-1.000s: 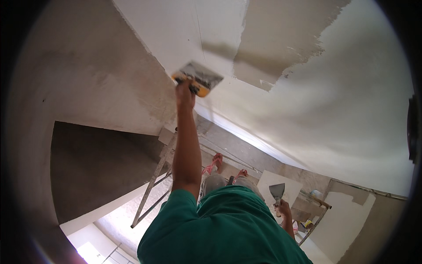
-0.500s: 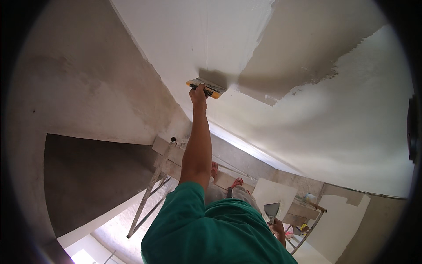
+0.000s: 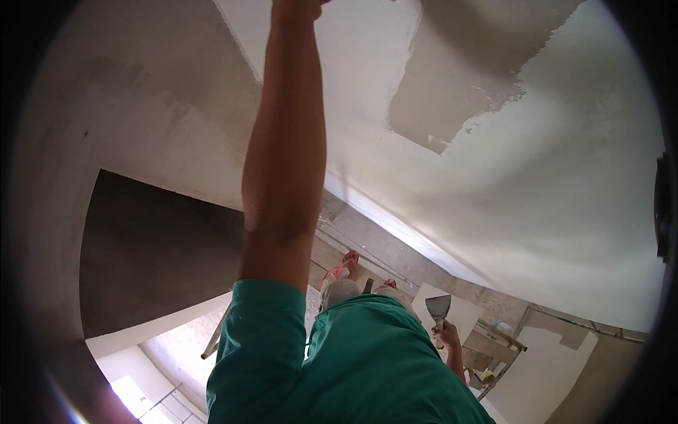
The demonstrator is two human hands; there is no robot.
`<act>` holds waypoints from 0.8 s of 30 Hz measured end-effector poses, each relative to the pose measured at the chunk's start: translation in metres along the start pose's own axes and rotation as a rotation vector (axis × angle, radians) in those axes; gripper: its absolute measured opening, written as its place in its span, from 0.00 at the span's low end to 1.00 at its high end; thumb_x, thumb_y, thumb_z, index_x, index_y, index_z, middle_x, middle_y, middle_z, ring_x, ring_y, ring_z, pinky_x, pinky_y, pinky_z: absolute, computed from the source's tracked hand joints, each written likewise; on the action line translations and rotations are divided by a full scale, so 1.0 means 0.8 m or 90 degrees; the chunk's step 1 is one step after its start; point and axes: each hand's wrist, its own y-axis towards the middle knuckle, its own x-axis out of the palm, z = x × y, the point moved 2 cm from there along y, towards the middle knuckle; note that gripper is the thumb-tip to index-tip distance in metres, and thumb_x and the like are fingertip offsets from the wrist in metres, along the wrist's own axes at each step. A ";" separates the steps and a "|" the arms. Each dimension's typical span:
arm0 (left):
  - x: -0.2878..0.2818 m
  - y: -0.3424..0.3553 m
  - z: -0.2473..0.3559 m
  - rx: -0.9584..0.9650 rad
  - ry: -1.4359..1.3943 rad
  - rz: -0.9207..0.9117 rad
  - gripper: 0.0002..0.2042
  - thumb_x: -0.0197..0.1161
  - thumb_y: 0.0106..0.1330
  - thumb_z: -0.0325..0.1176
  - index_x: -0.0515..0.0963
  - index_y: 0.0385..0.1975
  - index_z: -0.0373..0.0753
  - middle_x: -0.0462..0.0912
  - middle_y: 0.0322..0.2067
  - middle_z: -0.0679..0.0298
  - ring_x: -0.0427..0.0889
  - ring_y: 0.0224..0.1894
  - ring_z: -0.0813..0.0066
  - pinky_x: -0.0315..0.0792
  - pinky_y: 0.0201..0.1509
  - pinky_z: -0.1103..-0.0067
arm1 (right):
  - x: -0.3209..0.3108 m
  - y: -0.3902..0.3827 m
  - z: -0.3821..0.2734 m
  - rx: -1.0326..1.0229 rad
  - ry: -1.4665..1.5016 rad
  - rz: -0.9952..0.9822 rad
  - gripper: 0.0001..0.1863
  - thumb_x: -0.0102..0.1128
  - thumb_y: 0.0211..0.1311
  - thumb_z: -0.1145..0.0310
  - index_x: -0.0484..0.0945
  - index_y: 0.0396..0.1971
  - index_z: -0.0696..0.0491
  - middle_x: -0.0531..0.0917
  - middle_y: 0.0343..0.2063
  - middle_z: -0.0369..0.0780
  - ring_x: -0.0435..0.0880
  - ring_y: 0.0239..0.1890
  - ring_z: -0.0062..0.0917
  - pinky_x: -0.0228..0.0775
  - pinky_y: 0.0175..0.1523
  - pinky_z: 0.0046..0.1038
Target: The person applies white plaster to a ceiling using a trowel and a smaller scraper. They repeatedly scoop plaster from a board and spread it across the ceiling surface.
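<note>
1. White wall (image 3: 537, 205), upper middle to right of the frame: pale coating covers most of the visible surface; I judge this part largely done.
2. Grey-beige wall (image 3: 169, 99), upper left: it shows no such white layer and meets the white wall along a slanting edge.
3. Grey-beige patch (image 3: 434, 92), upper middle-right: ragged-edged and enclosed by white on its left, right and lower sides, with shadow across its upper part. I take it to be uncoated, hence left to do.
4. My left arm (image 3: 286, 148), upper centre: raised almost straight toward the top edge, out of a green sleeve (image 3: 268, 318).
5. My left hand (image 3: 300, 8), top edge: cut off by the frame; I cannot tell its grip or what it holds.
6. My right hand (image 3: 449, 336), lower right: held low, fingers closed round a scraper's handle.
7. Scraper (image 3: 438, 306), just above that hand: its flared grey blade points up the frame, clear of the wall.
</note>
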 end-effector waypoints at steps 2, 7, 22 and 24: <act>-0.017 0.004 -0.028 0.012 -0.003 -0.028 0.11 0.59 0.61 0.35 0.72 0.31 0.32 0.76 0.27 0.59 0.76 0.25 0.72 0.74 0.27 0.76 | 0.001 -0.007 0.009 0.021 0.031 0.027 0.10 0.61 0.51 0.80 0.75 0.35 0.56 0.77 0.22 0.34 0.76 0.22 0.19 0.71 0.28 0.26; -0.163 -0.071 -0.205 -0.114 -0.187 0.140 0.08 0.60 0.62 0.29 0.77 0.36 0.31 0.79 0.33 0.61 0.79 0.37 0.74 0.76 0.37 0.78 | -0.003 -0.022 0.003 0.023 -0.030 0.051 0.09 0.60 0.52 0.81 0.76 0.34 0.55 0.78 0.23 0.35 0.75 0.21 0.18 0.69 0.26 0.25; -0.210 -0.090 -0.518 -0.425 0.010 0.205 0.13 0.62 0.54 0.36 0.72 0.36 0.38 0.76 0.28 0.63 0.77 0.26 0.74 0.71 0.25 0.77 | 0.020 -0.089 -0.044 0.115 -0.113 0.076 0.07 0.60 0.52 0.81 0.76 0.32 0.57 0.77 0.20 0.34 0.75 0.21 0.18 0.69 0.26 0.26; -0.199 -0.077 -0.512 -0.403 0.004 0.205 0.11 0.61 0.54 0.35 0.73 0.32 0.35 0.76 0.24 0.63 0.75 0.22 0.74 0.71 0.22 0.78 | 0.020 -0.081 -0.028 0.103 -0.082 0.066 0.07 0.60 0.53 0.81 0.77 0.33 0.57 0.78 0.21 0.35 0.76 0.21 0.18 0.69 0.26 0.26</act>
